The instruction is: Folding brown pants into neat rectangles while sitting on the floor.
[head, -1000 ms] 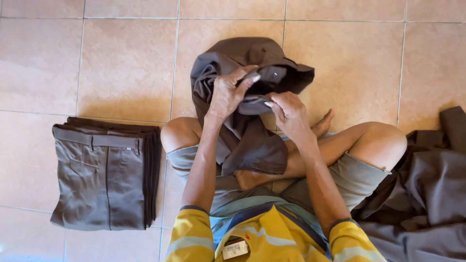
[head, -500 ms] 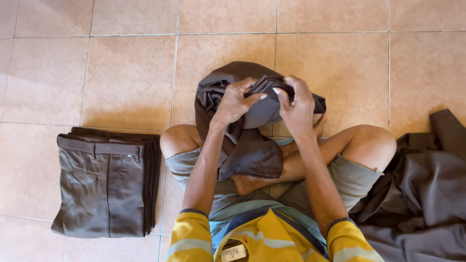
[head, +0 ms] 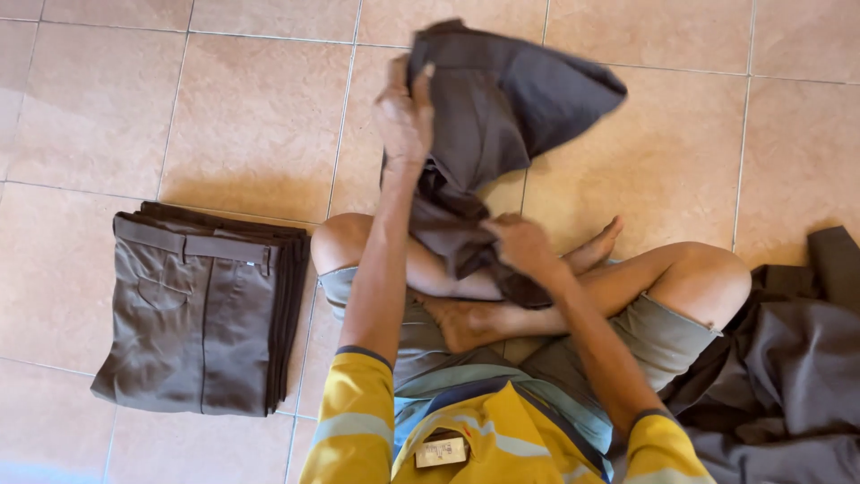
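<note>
Above my crossed legs, my left hand point(head: 405, 115) and right hand point(head: 522, 246) each pinch the crumpled, dark brown garment point(head: 497, 116).

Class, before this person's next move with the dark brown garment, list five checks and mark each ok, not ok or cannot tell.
1. Left hand grips the dark brown cloth garment at its top: ok.
2. Right hand holds its lower part: ok.
3. Garment hangs flat, unbunched: not ok.
4. Folded stack of grey-brown trousers lies neat on the tan tiled floor: ok.
5. Garment is right side out: cannot tell.
</note>
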